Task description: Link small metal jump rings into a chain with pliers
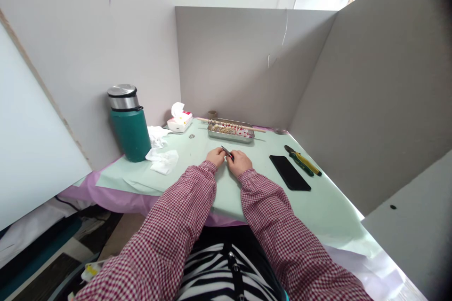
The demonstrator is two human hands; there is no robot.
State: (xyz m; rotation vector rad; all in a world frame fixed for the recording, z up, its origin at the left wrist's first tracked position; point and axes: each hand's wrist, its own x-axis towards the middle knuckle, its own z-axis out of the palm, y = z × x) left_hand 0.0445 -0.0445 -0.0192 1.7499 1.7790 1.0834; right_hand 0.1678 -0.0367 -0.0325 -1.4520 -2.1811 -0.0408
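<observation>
My right hand [239,163] is closed around small dark-jawed pliers [228,152] with a bit of red at the handle. Their tip points up and left, toward the fingers of my left hand [215,156]. That hand is pinched close beside the jaws; whatever sits between its fingertips is too small to make out. Both hands are low over the pale green table cover [226,197], near its middle. Just beyond them stands a metal tray [231,137] of small red, white and gold pieces, with a thin wooden stick [256,129] lying across it.
At left stand a green bottle [130,134], crumpled tissues [163,162] and a tissue pack [180,122]. A black phone [289,172] and yellow-green cutting pliers [303,161] lie at right. A tape roll [212,114] is behind the tray. Grey panels [243,66] enclose the table.
</observation>
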